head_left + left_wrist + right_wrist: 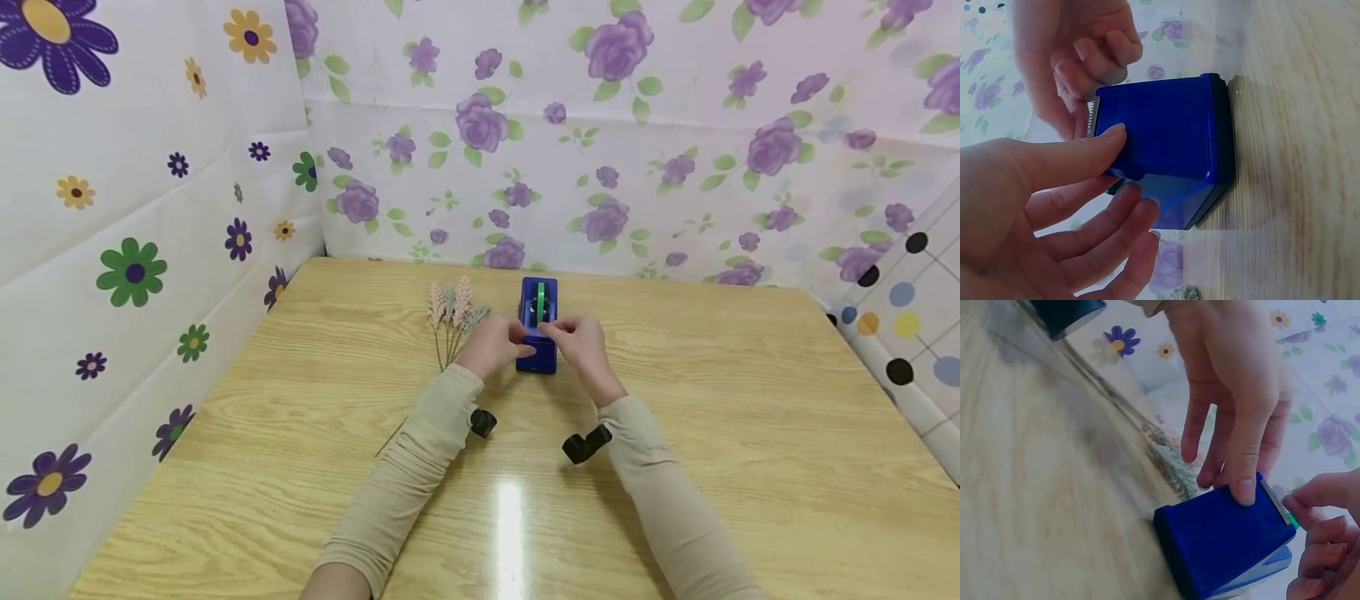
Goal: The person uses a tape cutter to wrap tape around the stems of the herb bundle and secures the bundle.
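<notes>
A blue tape dispenser (536, 357) with a green tape roll (541, 302) stands on the wooden table, its serrated cutter (1091, 119) at the top front edge. My left hand (491, 343) grips the dispenser's front end, the thumb (1100, 145) on the front face and the forefinger behind its upper edge. The other left fingers are bent loosely beside it. From the opposite side my right hand (581, 343) pinches the tape's end between thumb and forefinger, right at the cutter (1275, 501). Those fingertips mostly hide the tape itself.
Artificial flowers (450, 308) with pink and grey-green heads lie left of the dispenser, their thin stems passing under the left forearm. Patterned sheets (480, 192) hang behind and at both sides of the table (712, 400). Black wrist cameras (585, 444) sit below both wrists.
</notes>
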`<state>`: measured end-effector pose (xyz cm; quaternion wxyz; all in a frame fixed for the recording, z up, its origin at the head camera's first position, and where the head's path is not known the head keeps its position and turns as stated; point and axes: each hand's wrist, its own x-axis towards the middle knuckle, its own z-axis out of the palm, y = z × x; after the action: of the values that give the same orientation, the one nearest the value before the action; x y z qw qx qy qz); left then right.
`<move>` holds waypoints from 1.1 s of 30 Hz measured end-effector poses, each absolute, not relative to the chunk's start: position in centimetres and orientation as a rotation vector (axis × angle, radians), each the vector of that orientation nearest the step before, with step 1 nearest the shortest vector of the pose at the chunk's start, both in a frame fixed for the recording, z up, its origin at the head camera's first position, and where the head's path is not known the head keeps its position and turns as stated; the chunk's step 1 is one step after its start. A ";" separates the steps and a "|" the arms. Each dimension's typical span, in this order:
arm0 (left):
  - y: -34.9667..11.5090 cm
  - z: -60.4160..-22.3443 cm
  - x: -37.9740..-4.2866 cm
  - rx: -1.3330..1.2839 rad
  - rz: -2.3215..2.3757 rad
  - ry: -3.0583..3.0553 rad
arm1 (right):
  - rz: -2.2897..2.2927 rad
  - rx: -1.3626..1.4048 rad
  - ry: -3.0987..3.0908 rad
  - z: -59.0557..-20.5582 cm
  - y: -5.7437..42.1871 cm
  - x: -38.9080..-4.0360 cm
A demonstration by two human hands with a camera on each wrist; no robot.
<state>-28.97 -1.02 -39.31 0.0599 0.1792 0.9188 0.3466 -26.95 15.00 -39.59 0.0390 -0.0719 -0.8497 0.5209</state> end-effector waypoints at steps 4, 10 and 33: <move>-1.0 -39.3 -28.8 0.519 1.046 2.777 | 1.600 -0.202 -2.621 -40.1 15.3 -26.3; -0.8 -39.3 -28.6 0.477 1.052 2.774 | 1.626 -0.191 -2.544 -40.0 15.6 -24.9; -1.0 -38.9 -28.2 0.478 1.006 2.815 | 2.022 -0.305 -2.612 -40.2 15.4 -16.8</move>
<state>-28.18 -1.02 -38.88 0.0570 0.1575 0.9284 0.3318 -16.80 15.43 -40.19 -0.0876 -0.0915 -0.7844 0.6071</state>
